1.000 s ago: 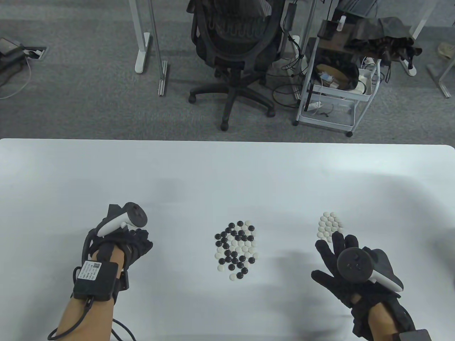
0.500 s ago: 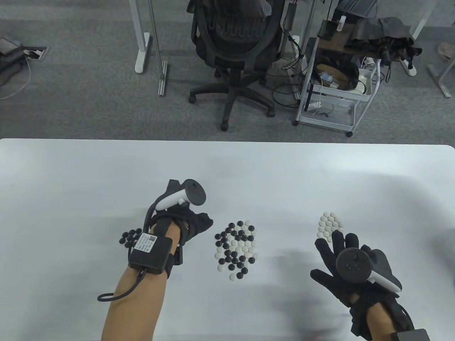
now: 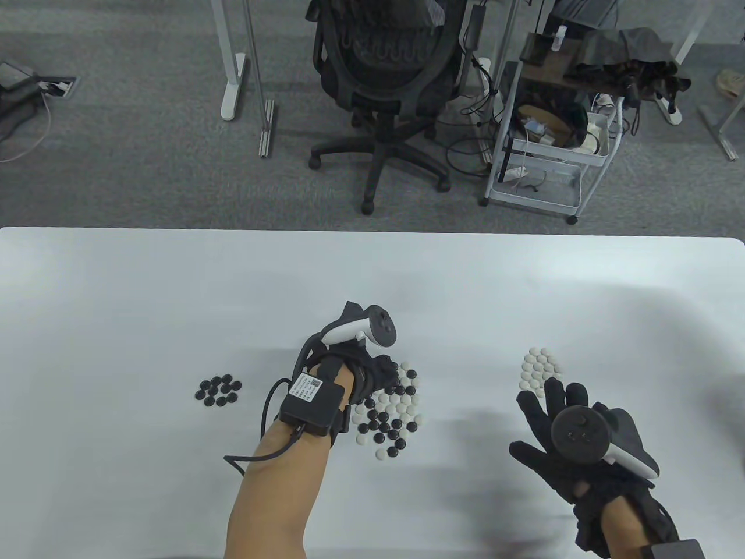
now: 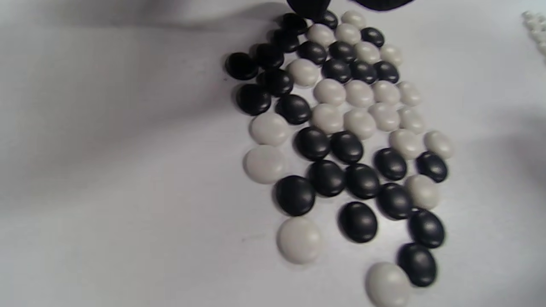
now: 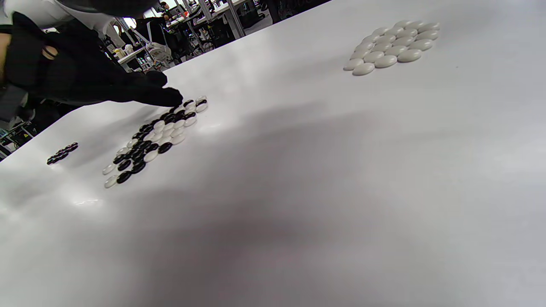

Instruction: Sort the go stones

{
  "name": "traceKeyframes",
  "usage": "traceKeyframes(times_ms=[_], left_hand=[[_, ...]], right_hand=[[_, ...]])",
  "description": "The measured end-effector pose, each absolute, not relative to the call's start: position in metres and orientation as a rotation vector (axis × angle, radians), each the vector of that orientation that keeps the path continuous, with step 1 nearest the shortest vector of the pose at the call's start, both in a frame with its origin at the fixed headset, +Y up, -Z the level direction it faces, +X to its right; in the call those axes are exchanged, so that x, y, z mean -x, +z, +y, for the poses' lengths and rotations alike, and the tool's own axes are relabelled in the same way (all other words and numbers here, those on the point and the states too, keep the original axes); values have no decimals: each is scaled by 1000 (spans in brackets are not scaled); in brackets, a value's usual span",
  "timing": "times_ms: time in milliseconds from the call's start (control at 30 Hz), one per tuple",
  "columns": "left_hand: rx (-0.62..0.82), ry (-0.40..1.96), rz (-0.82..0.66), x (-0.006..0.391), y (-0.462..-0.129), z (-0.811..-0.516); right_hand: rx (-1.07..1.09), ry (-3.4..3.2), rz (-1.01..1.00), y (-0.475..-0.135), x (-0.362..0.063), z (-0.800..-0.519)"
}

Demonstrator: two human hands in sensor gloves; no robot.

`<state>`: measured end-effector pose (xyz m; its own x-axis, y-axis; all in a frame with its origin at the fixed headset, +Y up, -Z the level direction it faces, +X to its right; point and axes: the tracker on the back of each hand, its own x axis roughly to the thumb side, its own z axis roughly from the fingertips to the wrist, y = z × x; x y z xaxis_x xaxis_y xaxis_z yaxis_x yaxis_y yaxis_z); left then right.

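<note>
A mixed pile of black and white Go stones (image 3: 391, 414) (image 4: 349, 140) (image 5: 153, 136) lies mid-table. Sorted black stones (image 3: 217, 391) (image 5: 62, 153) sit to its left, and sorted white stones (image 3: 540, 368) (image 5: 392, 47) to its right. My left hand (image 3: 384, 372) (image 5: 140, 91) reaches over the pile's far left part with its fingers stretched out. Its fingertips (image 4: 307, 6) come down on the black stones at the far edge, and I see no stone gripped. My right hand (image 3: 544, 410) hovers with spread fingers just near of the white stones and holds nothing.
The white table (image 3: 116, 291) ends at a far edge, with an office chair (image 3: 384, 81) and a white cart (image 3: 547, 134) on the floor beyond. Bare tabletop lies behind the piles and at the far left.
My left hand has moved right from the black stones to the mixed pile, uncovering the black stones. My right hand has barely moved.
</note>
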<state>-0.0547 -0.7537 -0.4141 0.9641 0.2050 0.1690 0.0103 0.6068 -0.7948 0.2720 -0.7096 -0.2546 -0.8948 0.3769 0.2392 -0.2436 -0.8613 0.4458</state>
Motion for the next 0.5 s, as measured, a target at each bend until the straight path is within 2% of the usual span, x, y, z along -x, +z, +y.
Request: traceKeyframes(times_ms=[200,333,500], left_hand=[[885,122,-129,88,-422,-748],[889,202,87,158,-425,-745],[852,291,245,221,-418,-747]], right_hand=[[-462,2712,594,-254,-272,-709],[-463,2709,585,-254,-273,-709],[-469,2707,592,-254,-273,-709]])
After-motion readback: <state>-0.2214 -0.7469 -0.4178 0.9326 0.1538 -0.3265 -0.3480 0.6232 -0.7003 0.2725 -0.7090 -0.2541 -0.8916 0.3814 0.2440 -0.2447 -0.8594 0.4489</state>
